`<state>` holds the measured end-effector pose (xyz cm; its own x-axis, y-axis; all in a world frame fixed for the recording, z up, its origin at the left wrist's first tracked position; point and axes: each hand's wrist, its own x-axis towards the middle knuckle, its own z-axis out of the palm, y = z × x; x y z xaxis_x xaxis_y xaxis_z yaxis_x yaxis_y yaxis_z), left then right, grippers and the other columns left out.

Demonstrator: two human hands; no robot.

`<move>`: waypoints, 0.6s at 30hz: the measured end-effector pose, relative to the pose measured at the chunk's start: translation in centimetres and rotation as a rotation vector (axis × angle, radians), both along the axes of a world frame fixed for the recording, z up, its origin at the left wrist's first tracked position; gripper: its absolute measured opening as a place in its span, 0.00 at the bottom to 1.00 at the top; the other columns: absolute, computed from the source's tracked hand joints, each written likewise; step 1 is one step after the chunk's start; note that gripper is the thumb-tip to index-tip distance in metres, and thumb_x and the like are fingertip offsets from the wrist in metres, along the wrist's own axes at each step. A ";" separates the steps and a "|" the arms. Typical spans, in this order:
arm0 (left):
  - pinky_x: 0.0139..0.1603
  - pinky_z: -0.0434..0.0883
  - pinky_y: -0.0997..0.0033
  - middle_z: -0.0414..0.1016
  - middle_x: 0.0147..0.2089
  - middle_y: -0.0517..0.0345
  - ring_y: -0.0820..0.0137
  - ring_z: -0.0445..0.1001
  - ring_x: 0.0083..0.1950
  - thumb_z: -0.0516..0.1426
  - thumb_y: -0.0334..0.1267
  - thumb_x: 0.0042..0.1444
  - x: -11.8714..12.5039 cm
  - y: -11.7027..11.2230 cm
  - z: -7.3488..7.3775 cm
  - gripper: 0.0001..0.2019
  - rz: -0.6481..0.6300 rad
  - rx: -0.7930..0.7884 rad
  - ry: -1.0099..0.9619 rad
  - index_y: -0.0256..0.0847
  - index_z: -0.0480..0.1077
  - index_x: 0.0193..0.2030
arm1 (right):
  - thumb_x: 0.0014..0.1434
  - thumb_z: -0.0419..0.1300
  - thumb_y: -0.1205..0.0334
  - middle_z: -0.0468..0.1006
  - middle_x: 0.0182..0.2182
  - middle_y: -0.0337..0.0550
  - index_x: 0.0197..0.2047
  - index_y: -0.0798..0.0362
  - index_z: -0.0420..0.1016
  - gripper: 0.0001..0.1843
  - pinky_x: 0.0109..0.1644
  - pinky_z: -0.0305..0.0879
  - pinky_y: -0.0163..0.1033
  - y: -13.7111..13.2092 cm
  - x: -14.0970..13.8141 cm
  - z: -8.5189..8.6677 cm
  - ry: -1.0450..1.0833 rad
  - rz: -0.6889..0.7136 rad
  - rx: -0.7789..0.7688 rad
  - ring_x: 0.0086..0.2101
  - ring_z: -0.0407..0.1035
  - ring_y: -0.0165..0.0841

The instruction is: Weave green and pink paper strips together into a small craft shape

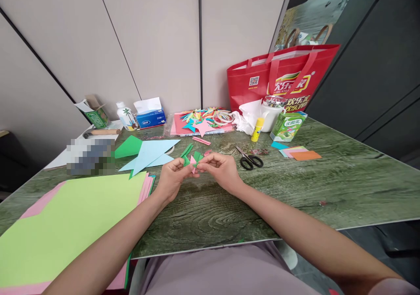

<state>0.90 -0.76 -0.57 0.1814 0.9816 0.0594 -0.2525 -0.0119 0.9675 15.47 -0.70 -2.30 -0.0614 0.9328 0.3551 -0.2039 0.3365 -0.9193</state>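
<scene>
Head view shows the left hand (173, 177) and right hand (220, 170) both pinching a small green-and-pink paper piece (193, 160), left of the scissors (246, 160). It looks folded and partly joined, probably unfinished. Beyond and left of the scissors, a pile of paper shapes (204, 126) seems done; large sheets (88, 225), far left of the scissors, look unused.

Red glossy shopping bag (278, 73): "HUANL…", "欢乐", QR code (254, 81). Green-white cardboard drink carton (288, 127): "优酸乳". Blue cardboard tissue box (151, 119): lettering too small.

Pale panelled wall (164, 37) behind a green wood-grain table (295, 185).
</scene>
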 end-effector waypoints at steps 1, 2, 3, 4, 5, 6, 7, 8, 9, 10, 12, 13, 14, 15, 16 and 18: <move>0.31 0.73 0.68 0.68 0.19 0.65 0.73 0.70 0.25 0.65 0.35 0.37 0.0 0.0 0.0 0.12 0.001 0.001 -0.002 0.36 0.64 0.18 | 0.42 0.67 0.58 0.76 0.22 0.39 0.24 0.53 0.73 0.09 0.31 0.69 0.38 -0.1 0.0 0.1 0.004 0.005 -0.004 0.24 0.70 0.31; 0.32 0.73 0.68 0.69 0.19 0.65 0.73 0.71 0.25 0.65 0.35 0.37 0.0 0.0 -0.1 0.13 -0.002 0.002 -0.003 0.36 0.64 0.18 | 0.42 0.67 0.58 0.76 0.22 0.39 0.24 0.53 0.72 0.10 0.31 0.69 0.38 -0.1 0.0 0.2 0.007 0.010 -0.007 0.24 0.70 0.31; 0.32 0.73 0.68 0.69 0.19 0.64 0.73 0.71 0.25 0.65 0.35 0.37 0.0 0.0 -0.1 0.13 -0.006 0.002 -0.003 0.36 0.64 0.18 | 0.42 0.66 0.58 0.76 0.22 0.39 0.25 0.54 0.72 0.10 0.31 0.70 0.37 -0.2 0.0 0.3 0.008 0.015 -0.007 0.24 0.70 0.30; 0.32 0.73 0.68 0.69 0.20 0.64 0.72 0.71 0.26 0.65 0.35 0.37 0.0 0.0 -0.1 0.13 -0.011 0.003 -0.002 0.36 0.64 0.18 | 0.43 0.66 0.58 0.76 0.22 0.39 0.25 0.54 0.71 0.10 0.31 0.70 0.37 -0.3 0.0 0.4 0.006 0.021 -0.004 0.25 0.71 0.30; 0.32 0.73 0.68 0.70 0.20 0.64 0.72 0.71 0.26 0.65 0.35 0.37 0.0 0.0 -0.1 0.12 -0.015 0.005 0.000 0.36 0.64 0.18 | 0.43 0.66 0.57 0.76 0.22 0.39 0.25 0.54 0.71 0.11 0.31 0.70 0.37 -0.3 0.0 0.5 0.001 0.025 0.002 0.25 0.71 0.30; 0.32 0.73 0.68 0.70 0.20 0.63 0.72 0.72 0.26 0.65 0.35 0.38 0.0 0.0 -0.1 0.12 -0.018 0.007 0.002 0.35 0.64 0.18 | 0.44 0.66 0.58 0.76 0.22 0.39 0.25 0.55 0.70 0.11 0.31 0.70 0.36 -0.4 0.0 0.6 -0.006 0.027 0.010 0.25 0.71 0.30; 0.32 0.73 0.68 0.71 0.21 0.63 0.72 0.72 0.26 0.65 0.35 0.38 0.0 0.0 -0.1 0.12 -0.021 0.008 0.002 0.35 0.65 0.19 | 0.44 0.65 0.58 0.75 0.22 0.38 0.26 0.55 0.70 0.10 0.30 0.69 0.35 -0.5 0.0 0.7 -0.013 0.026 0.020 0.24 0.70 0.29; 0.32 0.73 0.67 0.71 0.21 0.62 0.71 0.72 0.26 0.65 0.35 0.38 0.0 0.0 -0.1 0.11 -0.026 0.007 0.001 0.35 0.65 0.19 | 0.44 0.65 0.58 0.75 0.22 0.38 0.26 0.55 0.70 0.10 0.30 0.69 0.35 -0.5 0.0 0.8 -0.020 0.022 0.029 0.24 0.70 0.29; 0.32 0.73 0.67 0.71 0.22 0.62 0.71 0.72 0.27 0.65 0.35 0.38 0.0 0.0 -0.1 0.11 -0.034 0.005 -0.003 0.35 0.66 0.20 | 0.45 0.65 0.59 0.75 0.21 0.37 0.27 0.55 0.70 0.10 0.29 0.69 0.34 -0.5 0.0 0.8 -0.026 0.020 0.038 0.24 0.70 0.28; 0.32 0.73 0.68 0.72 0.22 0.61 0.71 0.72 0.27 0.65 0.35 0.39 -0.1 -0.1 -0.1 0.10 -0.046 0.001 -0.009 0.35 0.66 0.21 | 0.45 0.65 0.60 0.75 0.21 0.37 0.28 0.54 0.71 0.09 0.29 0.69 0.34 -0.5 0.1 0.8 -0.031 0.018 0.048 0.23 0.70 0.28; 0.32 0.73 0.69 0.73 0.24 0.60 0.72 0.72 0.28 0.64 0.35 0.41 -0.1 -0.1 0.0 0.09 -0.078 -0.006 -0.027 0.35 0.67 0.22 | 0.46 0.65 0.61 0.76 0.22 0.37 0.30 0.53 0.72 0.08 0.29 0.69 0.34 -0.4 0.1 0.6 -0.056 0.000 0.090 0.23 0.70 0.29; 0.32 0.73 0.70 0.73 0.24 0.60 0.72 0.72 0.28 0.64 0.35 0.41 -0.2 -0.1 0.0 0.09 -0.093 -0.008 -0.034 0.34 0.68 0.23 | 0.47 0.64 0.61 0.76 0.23 0.38 0.30 0.53 0.73 0.07 0.29 0.69 0.35 -0.3 0.2 0.5 -0.087 -0.023 0.130 0.24 0.71 0.29; 0.31 0.73 0.70 0.73 0.25 0.60 0.73 0.72 0.28 0.63 0.35 0.42 -0.2 -0.2 0.0 0.08 -0.104 -0.008 -0.038 0.34 0.68 0.23 | 0.47 0.64 0.62 0.77 0.24 0.39 0.30 0.53 0.74 0.05 0.29 0.69 0.35 -0.2 0.3 0.4 -0.133 -0.057 0.186 0.25 0.71 0.30; 0.31 0.73 0.71 0.73 0.25 0.60 0.73 0.71 0.28 0.63 0.34 0.42 -0.2 -0.2 0.0 0.08 -0.109 -0.007 -0.039 0.34 0.68 0.24 | 0.48 0.63 0.63 0.77 0.25 0.40 0.30 0.52 0.75 0.04 0.30 0.69 0.35 -0.1 0.4 0.3 -0.187 -0.102 0.253 0.25 0.71 0.30; 0.31 0.73 0.71 0.73 0.25 0.60 0.74 0.71 0.28 0.63 0.34 0.42 -0.2 -0.2 0.0 0.08 -0.108 -0.004 -0.036 0.34 0.69 0.24 | 0.49 0.63 0.64 0.77 0.26 0.40 0.31 0.52 0.76 0.04 0.31 0.69 0.36 -0.1 0.5 0.2 -0.245 -0.148 0.328 0.26 0.71 0.30; 0.30 0.73 0.72 0.72 0.24 0.61 0.74 0.70 0.27 0.63 0.34 0.42 -0.2 -0.2 0.0 0.07 -0.100 0.007 -0.020 0.34 0.69 0.25 | 0.51 0.61 0.66 0.78 0.28 0.41 0.34 0.51 0.76 0.05 0.36 0.69 0.37 0.0 0.7 0.2 -0.346 -0.218 0.486 0.29 0.71 0.31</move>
<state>0.74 -0.93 -0.53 0.2771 0.9582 0.0708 -0.2718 0.0075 0.9623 16.20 -0.73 -2.12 -0.0750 0.6744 0.7345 0.1979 0.7320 -0.6519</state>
